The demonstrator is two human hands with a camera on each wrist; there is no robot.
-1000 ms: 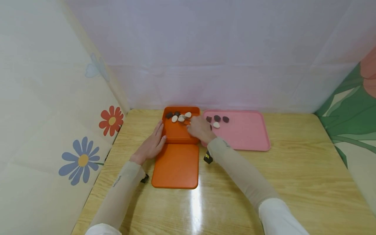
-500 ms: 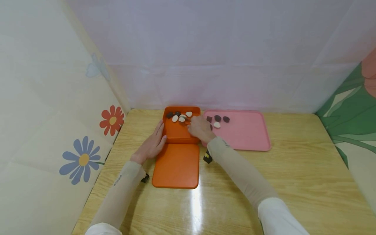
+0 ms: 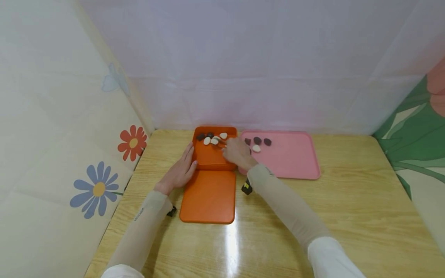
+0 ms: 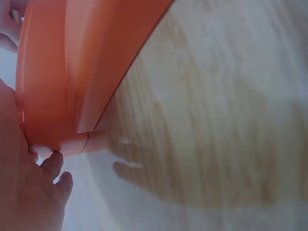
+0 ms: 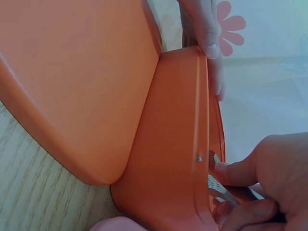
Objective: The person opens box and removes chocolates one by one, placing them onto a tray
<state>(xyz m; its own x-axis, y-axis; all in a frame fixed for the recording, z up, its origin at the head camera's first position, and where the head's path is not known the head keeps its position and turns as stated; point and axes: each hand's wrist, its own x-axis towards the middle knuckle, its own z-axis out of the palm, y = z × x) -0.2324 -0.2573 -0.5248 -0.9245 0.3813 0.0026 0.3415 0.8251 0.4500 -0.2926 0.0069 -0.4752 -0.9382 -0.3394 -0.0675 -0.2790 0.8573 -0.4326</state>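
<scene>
My right hand [image 3: 238, 153] pinches metal tweezers [image 5: 224, 191] over the right side of the orange box [image 3: 213, 160]. In the head view the tweezer tips meet a white pebble [image 3: 214, 141] inside it; whether they grip it I cannot tell. More white pebbles [image 3: 207, 141] and dark pebbles [image 3: 200, 136] lie around it toward the box's back. My left hand [image 3: 179, 170] rests against the box's left wall, fingers extended along it and thumb by the front corner. The left wrist view shows its fingertips [image 4: 54, 163] touching the box.
Right of the box, a pink tray [image 3: 292, 158] holds several dark pebbles [image 3: 257, 140] and a white pebble [image 3: 256, 148]. An orange lid [image 3: 208, 197] lies flat against the box's front. A cloth wall [image 3: 243, 92] stands behind the table [image 3: 354, 200].
The tweezer tips have shifted slightly among the white pebbles, and a pebble near them has moved a little. Both hands stay almost in place.
</scene>
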